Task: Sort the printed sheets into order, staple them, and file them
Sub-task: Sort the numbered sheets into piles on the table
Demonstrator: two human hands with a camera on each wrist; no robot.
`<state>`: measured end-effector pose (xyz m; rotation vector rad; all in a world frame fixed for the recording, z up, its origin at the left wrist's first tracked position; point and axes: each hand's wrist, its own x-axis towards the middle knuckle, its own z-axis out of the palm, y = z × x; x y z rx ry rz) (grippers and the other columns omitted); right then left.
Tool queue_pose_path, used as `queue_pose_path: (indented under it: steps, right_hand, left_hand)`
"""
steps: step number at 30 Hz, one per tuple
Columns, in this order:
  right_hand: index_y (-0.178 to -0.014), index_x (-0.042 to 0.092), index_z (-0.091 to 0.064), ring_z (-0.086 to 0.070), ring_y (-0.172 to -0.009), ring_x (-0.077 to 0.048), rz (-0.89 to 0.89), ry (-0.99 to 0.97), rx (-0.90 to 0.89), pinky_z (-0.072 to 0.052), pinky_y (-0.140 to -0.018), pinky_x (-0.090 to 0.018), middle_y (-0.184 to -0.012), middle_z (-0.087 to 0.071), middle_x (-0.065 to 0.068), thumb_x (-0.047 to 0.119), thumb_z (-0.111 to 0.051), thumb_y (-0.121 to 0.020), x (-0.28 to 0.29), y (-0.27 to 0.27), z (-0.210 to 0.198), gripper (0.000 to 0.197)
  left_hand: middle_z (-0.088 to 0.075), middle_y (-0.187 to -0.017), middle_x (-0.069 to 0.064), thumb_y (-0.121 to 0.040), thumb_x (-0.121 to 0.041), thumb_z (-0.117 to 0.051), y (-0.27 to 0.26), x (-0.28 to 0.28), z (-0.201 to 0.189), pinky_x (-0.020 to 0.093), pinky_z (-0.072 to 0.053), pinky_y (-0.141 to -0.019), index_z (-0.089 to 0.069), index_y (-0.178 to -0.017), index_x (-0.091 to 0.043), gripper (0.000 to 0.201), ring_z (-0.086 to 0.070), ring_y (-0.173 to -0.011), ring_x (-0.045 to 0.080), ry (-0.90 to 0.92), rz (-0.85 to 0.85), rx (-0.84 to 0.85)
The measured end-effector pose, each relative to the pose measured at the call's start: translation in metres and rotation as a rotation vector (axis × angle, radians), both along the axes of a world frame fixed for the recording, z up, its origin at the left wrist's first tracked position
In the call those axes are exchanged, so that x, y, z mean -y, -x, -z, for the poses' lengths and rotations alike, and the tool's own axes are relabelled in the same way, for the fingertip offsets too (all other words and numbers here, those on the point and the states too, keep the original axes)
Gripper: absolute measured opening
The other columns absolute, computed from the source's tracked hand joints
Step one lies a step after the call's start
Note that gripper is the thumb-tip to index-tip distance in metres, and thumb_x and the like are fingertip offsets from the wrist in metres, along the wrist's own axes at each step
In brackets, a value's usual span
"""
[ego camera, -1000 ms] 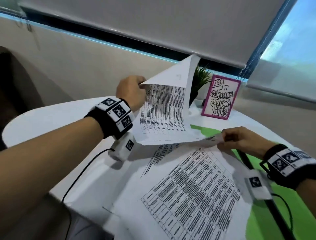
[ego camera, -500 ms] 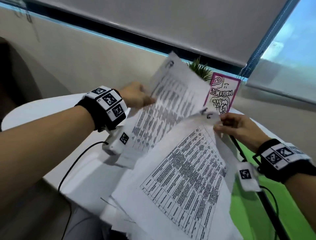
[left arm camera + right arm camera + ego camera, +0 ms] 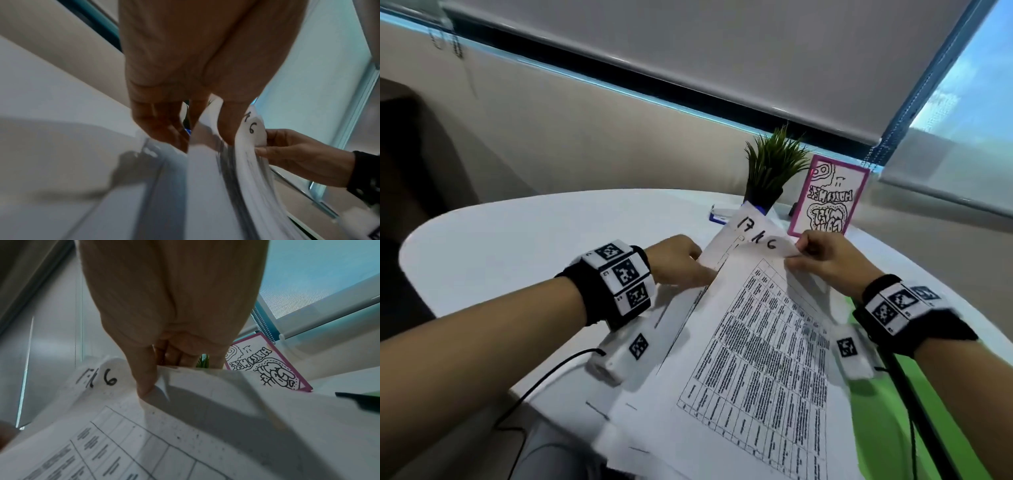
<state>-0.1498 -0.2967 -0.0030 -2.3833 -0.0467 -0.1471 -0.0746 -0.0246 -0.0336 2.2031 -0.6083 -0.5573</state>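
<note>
Several printed sheets (image 3: 756,359) with dense tables lie fanned and tilted up over the near edge of the white table (image 3: 517,240). Handwritten numbers, a 6 among them, mark their top edges (image 3: 111,379). My left hand (image 3: 705,270) grips the left side of the sheets near the top, with the thumb (image 3: 228,128) against the paper (image 3: 252,129) and the fingers on the other side. My right hand (image 3: 794,253) pinches the top right corner of the front sheets, thumb (image 3: 146,382) on the printed face. In the left wrist view, the right hand (image 3: 265,146) holds the corner marked 6.
A green folder (image 3: 941,445) with a black spine bar lies under the sheets at the right. Behind the sheets stand a small potted plant (image 3: 774,164) and a pink-framed card (image 3: 828,198). A small blue and white object (image 3: 717,215) is partly hidden there. Cables trail off the near edge.
The sheet that my left hand held raised has come down and joined the others. My right hand lifted its corner, and both hands now hold the sheets together near the top.
</note>
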Motion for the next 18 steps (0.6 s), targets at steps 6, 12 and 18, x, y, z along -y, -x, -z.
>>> queue_pose_path:
  steps: [6,12,18]
  right_hand:
    - [-0.116,0.020,-0.054,-0.048,-0.060,-0.014,-0.007,0.104,-0.144,-0.040,-0.060,-0.027,-0.067,-0.049,-0.012,0.012,-0.071,-0.085,0.013,0.007,0.005,0.036]
    - [-0.104,0.023,-0.064,-0.066,-0.084,-0.015,0.004,0.315,-0.238,-0.054,-0.082,-0.039,-0.094,-0.070,0.002,0.020,-0.065,-0.088,0.016,0.007,0.017,0.016]
    - [-0.100,0.020,-0.062,-0.063,-0.087,-0.014,0.005,0.338,-0.208,-0.049,-0.079,-0.031,-0.096,-0.067,0.003,0.021,-0.065,-0.090,0.012,0.003,0.021,0.011]
  left_hand:
    - [-0.069,-0.103,0.004,-0.083,-0.018,-0.065,-0.015,-0.004,0.016,0.029,-0.052,-0.084,-0.070,-0.099,-0.014,0.017,-0.063,-0.098,0.022,-0.168,-0.168,0.180]
    - [-0.071,-0.090,0.008,-0.084,-0.021,-0.063,-0.012,0.010,0.013,0.032,-0.054,-0.079,-0.067,-0.088,-0.006,0.016,-0.067,-0.090,0.025,-0.231,-0.129,0.143]
    - [-0.051,-0.030,-0.008,-0.093,-0.011,-0.057,-0.008,0.014,0.010,0.015,-0.042,-0.046,-0.046,-0.064,-0.014,0.031,-0.056,-0.040,0.007,-0.211,-0.077,-0.037]
